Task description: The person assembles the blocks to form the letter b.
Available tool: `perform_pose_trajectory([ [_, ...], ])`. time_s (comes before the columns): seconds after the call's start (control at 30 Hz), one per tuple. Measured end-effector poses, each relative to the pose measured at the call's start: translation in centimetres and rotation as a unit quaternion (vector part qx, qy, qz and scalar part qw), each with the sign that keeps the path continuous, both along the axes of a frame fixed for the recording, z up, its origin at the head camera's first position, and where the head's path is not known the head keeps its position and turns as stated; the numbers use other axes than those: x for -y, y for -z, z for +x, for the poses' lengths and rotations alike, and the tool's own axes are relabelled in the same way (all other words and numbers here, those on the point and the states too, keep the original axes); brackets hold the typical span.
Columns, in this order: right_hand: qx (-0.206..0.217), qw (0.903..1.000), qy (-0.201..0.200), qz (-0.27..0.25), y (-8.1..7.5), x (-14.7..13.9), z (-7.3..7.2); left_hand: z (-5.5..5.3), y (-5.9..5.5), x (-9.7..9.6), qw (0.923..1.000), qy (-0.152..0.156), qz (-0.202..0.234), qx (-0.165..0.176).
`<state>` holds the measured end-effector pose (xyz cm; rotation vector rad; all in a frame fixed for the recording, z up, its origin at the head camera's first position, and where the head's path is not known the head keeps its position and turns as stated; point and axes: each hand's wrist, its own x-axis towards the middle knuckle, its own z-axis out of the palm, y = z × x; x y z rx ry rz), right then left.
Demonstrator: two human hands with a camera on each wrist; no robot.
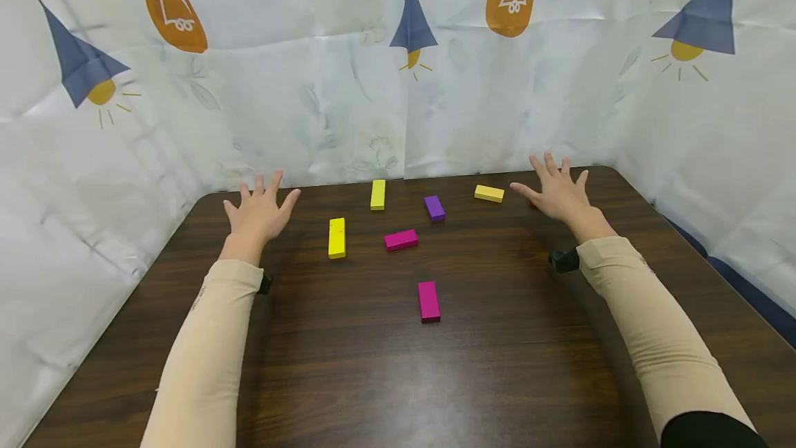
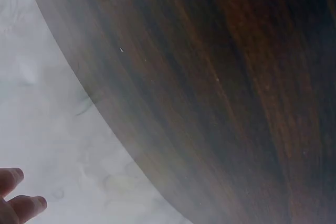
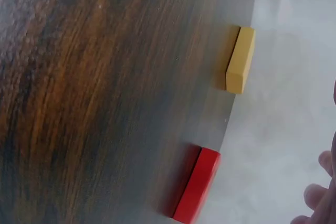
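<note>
Fingers spread, my left hand [image 1: 253,216] is held over the back left of the table, to the left of a bright yellow block [image 1: 336,238]. My right hand [image 1: 560,193], also with its fingers spread, is over the back right, beside an orange-yellow block [image 1: 489,193]. Neither hand holds anything. A red block [image 3: 197,186] shows in the right wrist view; in the head view the right hand mostly hides it. Between the hands lie a second yellow block [image 1: 378,195], a purple block [image 1: 434,208] and a magenta block [image 1: 401,240]. Another magenta block [image 1: 429,302] lies nearer the front.
The dark wooden table [image 1: 373,372] has rounded back corners. Close behind it hangs a white curtain [image 1: 261,102] printed with lamps and bulbs, which also runs along both sides. Both forearms wear beige sleeves [image 1: 205,351], with a dark band [image 1: 564,260] at the right wrist.
</note>
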<state>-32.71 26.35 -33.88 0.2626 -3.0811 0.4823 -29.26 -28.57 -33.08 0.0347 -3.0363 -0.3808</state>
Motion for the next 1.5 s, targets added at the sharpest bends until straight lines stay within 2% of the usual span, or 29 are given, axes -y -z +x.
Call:
perform_pose_trajectory([
  [0.27,-0.005,0.9999,-0.014,-0.003,-0.3,0.6,0.2,0.4,-0.1,-0.6,0.9998,0.01,0.005,-0.015],
  [0.63,-0.02,0.9991,-0.036,-0.008,-0.2,1.3,0.3,0.7,-0.1,-1.6,0.9986,0.032,-0.028,-0.03],
  [0.97,-0.025,0.9983,-0.049,-0.022,-0.2,1.9,0.4,0.7,0.2,-2.9,0.9973,0.059,-0.026,-0.035],
  [1.5,-0.02,0.9951,-0.076,-0.06,-0.5,3.4,1.0,1.6,-0.2,-5.7,0.9947,0.099,-0.009,-0.028],
])
